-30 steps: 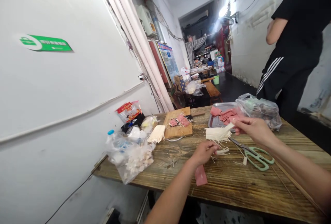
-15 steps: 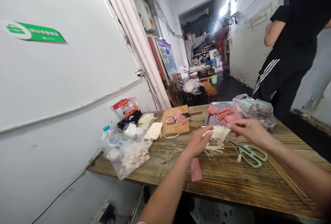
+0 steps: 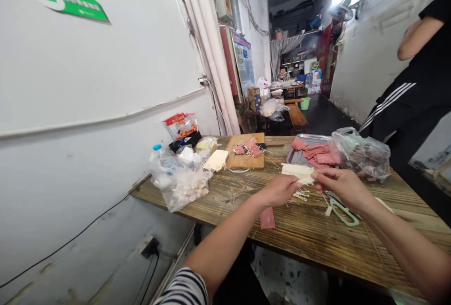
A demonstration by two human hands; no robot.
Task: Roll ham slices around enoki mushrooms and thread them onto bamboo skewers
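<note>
My left hand [image 3: 278,190] and my right hand [image 3: 338,185] meet over the wooden table [image 3: 317,239], both pinched on a pale bundle of enoki mushrooms [image 3: 296,172] held just above the boards. Loose mushroom strands [image 3: 300,196] lie under the hands. A pink meat slice [image 3: 267,218] lies on the table below my left wrist. Green-handled scissors [image 3: 342,212] rest partly hidden under my right hand.
A metal tray [image 3: 298,156] with pink meat slices sits behind the hands, a filled plastic bag [image 3: 362,154] to its right. A cutting board [image 3: 246,156] holds skewered meat; more bags [image 3: 179,183] lie at the left. A person in black stands at the right [image 3: 419,89].
My left hand rose from the loose strands on the table and closed on the mushroom bundle beside my right hand. The camera view tilted and shifted.
</note>
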